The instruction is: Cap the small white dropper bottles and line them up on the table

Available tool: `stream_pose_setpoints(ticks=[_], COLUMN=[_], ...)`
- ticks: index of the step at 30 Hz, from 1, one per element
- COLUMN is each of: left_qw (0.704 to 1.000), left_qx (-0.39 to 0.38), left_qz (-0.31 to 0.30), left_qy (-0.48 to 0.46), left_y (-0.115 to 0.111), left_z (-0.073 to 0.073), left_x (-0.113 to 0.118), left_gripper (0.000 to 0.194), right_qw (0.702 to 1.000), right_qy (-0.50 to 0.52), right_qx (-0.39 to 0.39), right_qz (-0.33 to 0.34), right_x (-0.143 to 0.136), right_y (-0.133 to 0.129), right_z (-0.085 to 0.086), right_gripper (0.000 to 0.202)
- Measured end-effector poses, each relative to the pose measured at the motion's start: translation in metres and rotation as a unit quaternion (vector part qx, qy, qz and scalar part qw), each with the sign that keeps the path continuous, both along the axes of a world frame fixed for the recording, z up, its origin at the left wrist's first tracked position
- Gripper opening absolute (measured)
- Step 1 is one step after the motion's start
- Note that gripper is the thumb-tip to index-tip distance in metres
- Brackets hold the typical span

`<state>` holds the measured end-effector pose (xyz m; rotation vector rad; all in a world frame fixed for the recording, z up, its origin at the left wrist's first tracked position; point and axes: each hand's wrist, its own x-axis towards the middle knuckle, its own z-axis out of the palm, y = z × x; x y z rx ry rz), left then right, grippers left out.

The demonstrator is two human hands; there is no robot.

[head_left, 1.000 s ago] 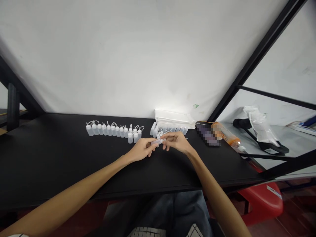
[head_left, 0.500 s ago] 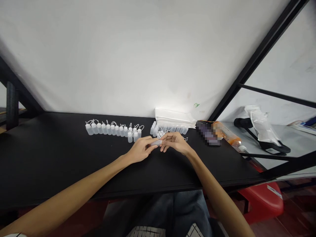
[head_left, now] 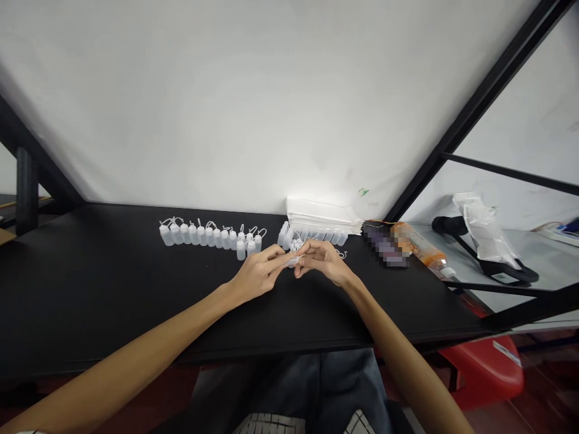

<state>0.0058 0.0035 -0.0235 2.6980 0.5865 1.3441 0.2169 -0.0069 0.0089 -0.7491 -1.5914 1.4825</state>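
Observation:
My left hand [head_left: 256, 274] is closed on a small translucent plastic bottle [head_left: 293, 261], which lies tilted and mostly hidden between the fingers. At the bottle's other end, my right hand [head_left: 328, 264] pinches it by the neck or cap; the fingertips cover the exact part. To the left stands a row of similar bottles [head_left: 205, 236] with white caps and looped strips. Two capped bottles [head_left: 241, 251] stand in front of that row. Just behind my fingers lies a small pile of white caps [head_left: 296, 243]. Further bottles [head_left: 337, 237] lie beyond my right hand.
A stack of white sheets or bags [head_left: 322, 212] rests against the wall. On the right are a blurred-out dark object [head_left: 384, 244] and an orange-labelled bottle [head_left: 423, 250]. Black metal frame bars [head_left: 446, 150] flank the black table [head_left: 136, 295]. A red stool [head_left: 488, 367] stands below.
The left fingers have moved forward along the bottle towards my right fingertips, covering more of it. My right hand stays at the bottle's end. The view has shifted slightly.

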Motion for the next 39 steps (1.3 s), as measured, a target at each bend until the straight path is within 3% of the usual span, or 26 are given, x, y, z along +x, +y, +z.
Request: stream_pose_setpoints(ticks=[4,11,15,22,28,35,39], left_qw=[1.0,0.973,0.963,0.974,0.985,0.989,0.993], left_qx=[-0.021,-0.219,-0.261,-0.208,-0.153,-0.133,-0.074], left_qz=[0.001,0.037,0.066,0.089,0.081,0.046,0.082], left_qy=[0.006,-0.063,-0.03,-0.013,-0.016,-0.046,-0.036], left_y=[-0.002,-0.001,0.0,-0.001,-0.001,-0.005,-0.005], left_z=[0.003,0.008,0.005,0.002,-0.001,-0.002,-0.005], left_x=[0.002,0.007,0.007,0.007,0.006,0.006,0.006], left_gripper=[0.038,0.032,0.034,0.028,0.027,0.028,0.028], right_qw=[1.0,0.993,0.991,0.993,0.994,0.996,0.998], right_qy=[-0.01,-0.055,-0.083,-0.07,-0.067,-0.049,-0.028], right_qx=[0.0,0.069,0.069,0.06,0.052,0.032,0.006], right_qz=[-0.001,-0.082,-0.072,-0.074,-0.073,-0.06,-0.061], right_x=[0.0,-0.003,-0.002,-0.001,-0.006,-0.006,-0.009], right_y=[-0.001,-0.002,-0.002,0.002,0.005,0.003,0.002], right_z=[0.004,0.005,0.004,0.0,-0.008,-0.006,-0.008], right_gripper=[0.028,0.029,0.031,0.031,0.036,0.035,0.032])
